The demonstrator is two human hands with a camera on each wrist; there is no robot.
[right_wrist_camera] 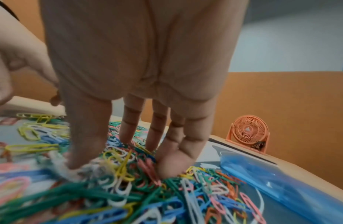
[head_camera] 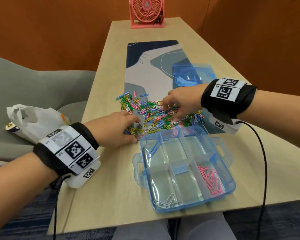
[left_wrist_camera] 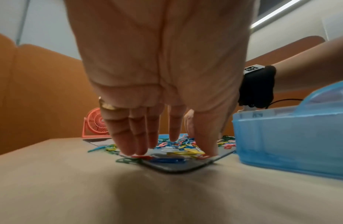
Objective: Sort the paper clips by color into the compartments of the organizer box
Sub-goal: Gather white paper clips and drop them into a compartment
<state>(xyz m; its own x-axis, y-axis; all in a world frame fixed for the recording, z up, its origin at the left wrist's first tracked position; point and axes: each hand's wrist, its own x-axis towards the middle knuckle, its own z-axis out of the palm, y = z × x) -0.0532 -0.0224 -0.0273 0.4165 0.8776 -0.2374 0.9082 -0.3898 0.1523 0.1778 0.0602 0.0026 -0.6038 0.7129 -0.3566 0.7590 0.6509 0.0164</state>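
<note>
So both my hands are down in the paper clip pile [head_camera: 156, 112], which is spread over the near end of the desk mat [head_camera: 152, 66] on the bench [head_camera: 111, 179]. My left hand [head_camera: 118, 126] has its fingers pretty much straight, tips resting on clips at the mat's near corner, not gripping anything that I can see. My right hand [head_camera: 182, 101] is fingers-down in the thick of the pile with clips bunched around the tips; can't really tell if it's actually pinching one. The organizer box [head_camera: 230, 179] sits right in front of me, just beside the pile: pink clips [head_camera: 210, 181] in the near right compartment, white clips [head_camera: 166, 201] near left, one blue clip [head_camera: 153, 148] far left. Its lid [head_camera: 189, 73] lies on the mat behind my right wrist. Pink fan [head_camera: 146, 12] at the far end, plastic bag [head_camera: 33, 120] on the grey chair [head_camera: 33, 84] to my left.
</note>
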